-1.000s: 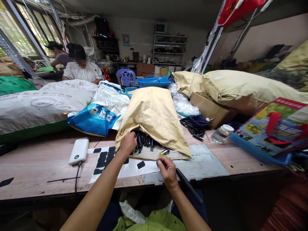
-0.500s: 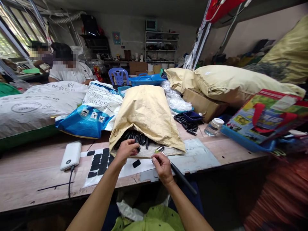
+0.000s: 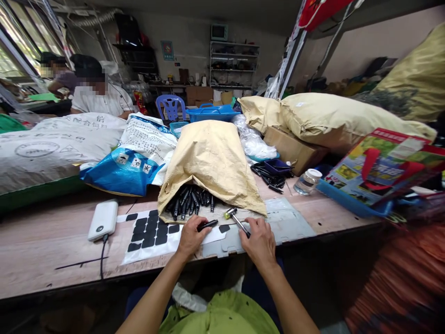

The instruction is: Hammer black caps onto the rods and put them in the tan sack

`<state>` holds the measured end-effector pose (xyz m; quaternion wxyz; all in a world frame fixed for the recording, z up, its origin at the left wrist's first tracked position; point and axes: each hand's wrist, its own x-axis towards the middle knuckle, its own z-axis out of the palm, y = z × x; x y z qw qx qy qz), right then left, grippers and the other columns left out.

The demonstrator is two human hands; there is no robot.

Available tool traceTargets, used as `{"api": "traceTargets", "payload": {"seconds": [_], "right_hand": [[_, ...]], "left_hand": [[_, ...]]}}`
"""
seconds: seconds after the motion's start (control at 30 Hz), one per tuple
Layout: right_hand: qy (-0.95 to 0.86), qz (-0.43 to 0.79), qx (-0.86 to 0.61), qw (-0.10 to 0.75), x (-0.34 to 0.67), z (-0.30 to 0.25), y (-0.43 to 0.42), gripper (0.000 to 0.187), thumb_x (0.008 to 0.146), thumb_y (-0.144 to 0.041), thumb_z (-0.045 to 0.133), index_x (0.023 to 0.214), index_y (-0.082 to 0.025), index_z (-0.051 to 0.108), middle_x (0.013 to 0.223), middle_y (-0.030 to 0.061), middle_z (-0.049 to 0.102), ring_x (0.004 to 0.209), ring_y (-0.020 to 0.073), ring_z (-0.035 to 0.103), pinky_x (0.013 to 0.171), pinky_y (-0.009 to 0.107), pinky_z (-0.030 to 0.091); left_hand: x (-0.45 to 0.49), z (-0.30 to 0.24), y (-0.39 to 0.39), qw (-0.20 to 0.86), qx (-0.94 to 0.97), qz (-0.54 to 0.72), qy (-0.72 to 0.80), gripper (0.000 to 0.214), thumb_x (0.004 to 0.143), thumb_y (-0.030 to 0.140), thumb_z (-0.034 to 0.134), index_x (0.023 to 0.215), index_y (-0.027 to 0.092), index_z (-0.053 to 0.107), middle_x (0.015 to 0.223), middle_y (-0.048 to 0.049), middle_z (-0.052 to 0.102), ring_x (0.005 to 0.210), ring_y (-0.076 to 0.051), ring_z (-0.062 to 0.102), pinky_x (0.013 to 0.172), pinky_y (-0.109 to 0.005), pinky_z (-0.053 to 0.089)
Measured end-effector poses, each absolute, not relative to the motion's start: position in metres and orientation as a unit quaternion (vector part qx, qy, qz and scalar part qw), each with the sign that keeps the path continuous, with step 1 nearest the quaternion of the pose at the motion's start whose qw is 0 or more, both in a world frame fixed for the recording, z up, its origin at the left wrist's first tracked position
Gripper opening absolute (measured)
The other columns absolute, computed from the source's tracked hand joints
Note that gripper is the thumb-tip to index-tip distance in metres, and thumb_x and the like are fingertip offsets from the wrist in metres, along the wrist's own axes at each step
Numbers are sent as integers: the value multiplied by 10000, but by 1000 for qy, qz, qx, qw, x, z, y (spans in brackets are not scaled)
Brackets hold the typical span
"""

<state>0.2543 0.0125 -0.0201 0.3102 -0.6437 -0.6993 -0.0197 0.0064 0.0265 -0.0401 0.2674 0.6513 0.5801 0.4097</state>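
My left hand (image 3: pixel 190 238) is closed around a black pen-shaped piece (image 3: pixel 208 225), its tip pointing right over the table's front part. My right hand (image 3: pixel 259 241) is wrapped round the black handle of a small hammer (image 3: pixel 239 221). The hammer's head, silver with a yellow-green face, lies towards the sack. Directly ahead, a beige woven sack (image 3: pixel 215 162) has its mouth towards me, with many black pen-shaped pieces (image 3: pixel 189 200) showing inside. By my left hand lies a white sheet (image 3: pixel 163 249) bearing rounded black patches (image 3: pixel 148 232); a single patch (image 3: pixel 224 228) sits between my hands.
A white power bank (image 3: pixel 103 220) with a cable lies left. Blue-and-white and white sacks stand behind it. At right are more black pieces (image 3: pixel 266 178), a lidded jar (image 3: pixel 308 182), a carton (image 3: pixel 295 149) and a blue tray (image 3: pixel 358 204). Two people sit at back left.
My left hand has come back from the sack's mouth with a black pen-shaped piece. My right hand has moved right and taken the hammer's handle. The single patch now lies further right.
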Motion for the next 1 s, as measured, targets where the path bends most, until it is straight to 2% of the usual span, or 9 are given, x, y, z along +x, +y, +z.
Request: {"api": "traceTargets", "payload": {"seconds": [0.07, 0.13, 0.4, 0.53, 0.7, 0.83, 1.0], "right_hand": [[-719, -27, -646, 256, 265, -24, 11, 102, 837, -222, 687, 935, -229, 660, 907, 87, 608, 843, 257, 532, 689, 340, 399], [-728, -9, -642, 239, 268, -26, 10, 24, 879, -195, 631, 879, -218, 624, 896, 82, 610, 827, 248, 544, 690, 339, 403], [-742, 158, -522, 391, 236, -17, -8, 202, 1014, -232, 436, 1031, -212, 636, 931, 67, 660, 870, 216, 626, 795, 326, 485], [-744, 128, -523, 396, 222, -21, -14, 231, 1028, -252, 418, 1081, -203, 637, 935, 83, 645, 885, 232, 621, 806, 343, 483], [-751, 105, -533, 375, 220, -25, -14, 221, 1017, -249, 429, 1032, -219, 648, 888, 77, 639, 826, 226, 619, 756, 333, 478], [-755, 112, -519, 384, 216, -20, -17, 217, 1027, -266, 433, 1074, -222, 640, 935, 84, 648, 877, 234, 624, 801, 342, 482], [-772, 108, -521, 348, 207, -20, -22, 221, 1019, -242, 427, 1045, -220, 645, 910, 77, 642, 828, 224, 623, 755, 331, 475]], "left_hand": [[8, -41, 26, 257, 665, 396, 580, 141, 821, 271, 698, 933, 201, 744, 899, -40, 668, 878, -204, 632, 813, -312, 477], [8, -42, 27, 254, 670, 386, 581, 143, 826, 261, 700, 945, 200, 750, 908, -45, 671, 887, -206, 637, 820, -315, 482], [7, -47, 30, 240, 687, 364, 582, 166, 853, 272, 687, 983, 206, 767, 913, -49, 659, 899, -205, 632, 835, -316, 483], [8, -50, 31, 242, 686, 368, 579, 182, 856, 266, 680, 999, 205, 776, 883, -43, 638, 879, -195, 614, 826, -310, 473], [8, -50, 32, 239, 688, 357, 585, 189, 859, 285, 679, 1003, 220, 783, 858, -35, 622, 872, -193, 600, 802, -301, 460], [8, -49, 32, 241, 687, 364, 580, 173, 853, 265, 685, 985, 221, 787, 851, -30, 614, 867, -188, 591, 801, -298, 452], [8, -48, 31, 247, 679, 365, 588, 162, 849, 243, 692, 981, 213, 780, 855, -30, 619, 874, -192, 595, 813, -305, 455]]}}
